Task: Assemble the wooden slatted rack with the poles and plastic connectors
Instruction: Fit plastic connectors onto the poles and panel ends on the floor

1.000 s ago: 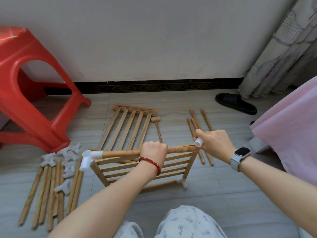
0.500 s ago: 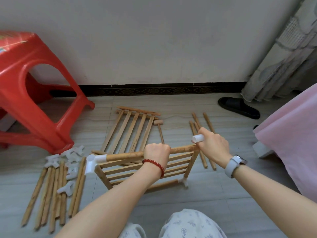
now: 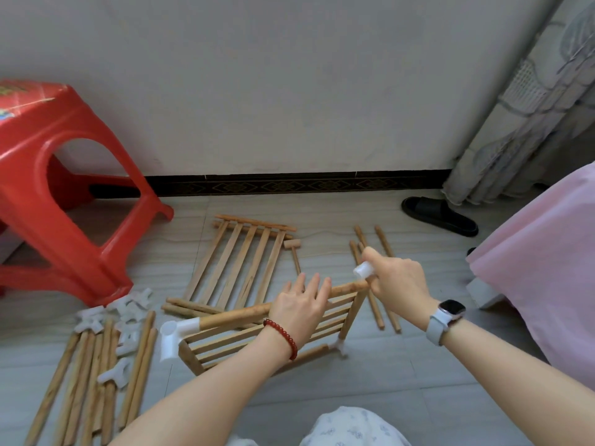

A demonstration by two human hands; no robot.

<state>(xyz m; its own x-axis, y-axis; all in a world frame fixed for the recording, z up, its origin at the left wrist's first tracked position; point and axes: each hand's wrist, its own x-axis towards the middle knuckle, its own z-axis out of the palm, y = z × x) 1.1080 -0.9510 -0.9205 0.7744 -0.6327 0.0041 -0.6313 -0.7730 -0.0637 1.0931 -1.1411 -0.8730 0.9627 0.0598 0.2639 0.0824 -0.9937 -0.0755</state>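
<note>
Fingers (image 3: 317,286) straight on pole (image 3: 238,315); right hand (image 3: 394,281) grips connector (image 3: 363,271).

The left hand (image 3: 301,305) lies flat, fingers straight, on the rack's top pole (image 3: 238,315); the right hand (image 3: 397,284) grips a white connector (image 3: 363,271) just above the pole's end.

Plain off-white wall (image 3: 289,75) across the back, dark patterned skirting strip (image 3: 289,185) along its base. Floor (image 3: 370,394) is pale grey tile with a faint wood-grain streak and visible grout lines. Red plastic stool (image 3: 64,175) at left, printed top, standing close to the wall. Grey patterned curtain (image 3: 531,101) hangs in the right corner down to the floor. One black slipper (image 3: 439,215) lies just beside the curtain hem. Pink fabric (image 3: 544,268) drapes in from the right edge. Soft, even daylight, no hard shadows.
</note>
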